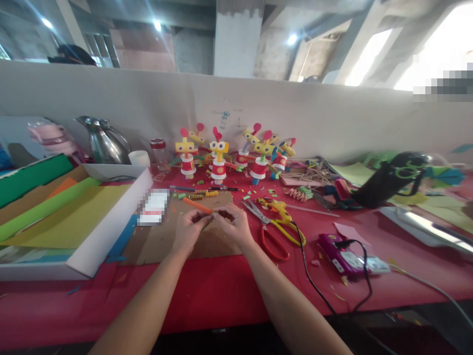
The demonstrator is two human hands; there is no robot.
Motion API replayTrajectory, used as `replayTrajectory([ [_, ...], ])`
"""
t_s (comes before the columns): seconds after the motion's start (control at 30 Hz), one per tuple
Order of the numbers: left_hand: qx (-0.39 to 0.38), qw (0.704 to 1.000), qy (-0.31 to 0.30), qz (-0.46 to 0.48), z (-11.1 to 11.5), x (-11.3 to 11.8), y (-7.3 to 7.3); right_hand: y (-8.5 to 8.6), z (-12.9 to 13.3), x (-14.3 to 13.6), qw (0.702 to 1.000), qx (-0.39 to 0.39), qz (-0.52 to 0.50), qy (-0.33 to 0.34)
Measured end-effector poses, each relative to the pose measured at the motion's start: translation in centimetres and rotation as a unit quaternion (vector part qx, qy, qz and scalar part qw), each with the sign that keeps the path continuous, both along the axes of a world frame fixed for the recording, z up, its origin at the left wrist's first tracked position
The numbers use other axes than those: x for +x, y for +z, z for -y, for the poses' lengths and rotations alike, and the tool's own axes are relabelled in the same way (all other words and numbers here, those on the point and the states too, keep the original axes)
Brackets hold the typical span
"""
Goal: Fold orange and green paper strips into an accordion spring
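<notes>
An orange tube or rolled strip [197,205] slants between my two hands over the brown cardboard [148,249]. My left hand [190,224] is closed, its fingers pinching the orange piece from below. My right hand [232,222] is closed at the piece's lower right end, where a bit of green shows between the fingertips. Behind the hands lie coiled yellow and dark paper springs [207,194]. Scissors with red and yellow handles [263,219] and a yellow glue gun [281,213] rest to the right of my right hand.
Several paper figures [219,162] stand along the wall. At left is a white box [111,217] of coloured paper, with a steel jug [105,140] and white cup [139,159] behind. A purple power strip [342,259] with cables and a black bottle [388,180] are at right.
</notes>
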State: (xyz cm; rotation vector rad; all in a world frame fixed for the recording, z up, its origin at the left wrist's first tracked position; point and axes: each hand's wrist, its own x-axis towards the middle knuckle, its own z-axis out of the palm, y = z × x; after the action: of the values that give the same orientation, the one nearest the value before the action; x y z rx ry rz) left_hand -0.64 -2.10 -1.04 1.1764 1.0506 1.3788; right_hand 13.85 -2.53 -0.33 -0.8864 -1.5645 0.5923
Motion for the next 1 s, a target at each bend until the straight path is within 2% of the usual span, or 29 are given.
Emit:
replayTrajectory([
  [0.2, 0.000, 0.999, -0.038, 0.009, 0.0, -0.2, 0.4, -0.2, -0.4, 0.0, 0.997, -0.069, -0.035, 0.016],
  [0.37, -0.029, 0.998, -0.063, 0.006, -0.2, -0.8, 1.1, 0.2, -0.6, 0.3, 0.969, -0.202, -0.100, 0.105],
  [0.57, -0.078, 0.991, -0.106, -0.032, -0.5, -1.7, 1.4, 0.5, -0.7, 0.6, 0.952, -0.274, -0.062, 0.124],
  [0.67, -0.110, 0.989, -0.100, 0.006, -0.9, -2.2, 1.6, 0.3, -0.8, 0.5, 0.931, -0.309, -0.148, 0.124],
  [0.8, -0.109, 0.979, -0.009, 0.171, -1.6, -2.7, 1.4, -0.3, -1.3, 0.3, 0.872, -0.349, -0.327, 0.107],
  [0.87, -0.117, 0.974, 0.011, 0.195, -1.6, -2.4, 0.9, -0.6, -1.6, 0.2, 0.849, -0.359, -0.373, 0.105],
  [1.0, -0.160, 0.976, -0.078, 0.127, -1.0, -0.7, 0.0, -1.0, -1.8, -0.4, 0.836, -0.355, -0.406, 0.102],
])
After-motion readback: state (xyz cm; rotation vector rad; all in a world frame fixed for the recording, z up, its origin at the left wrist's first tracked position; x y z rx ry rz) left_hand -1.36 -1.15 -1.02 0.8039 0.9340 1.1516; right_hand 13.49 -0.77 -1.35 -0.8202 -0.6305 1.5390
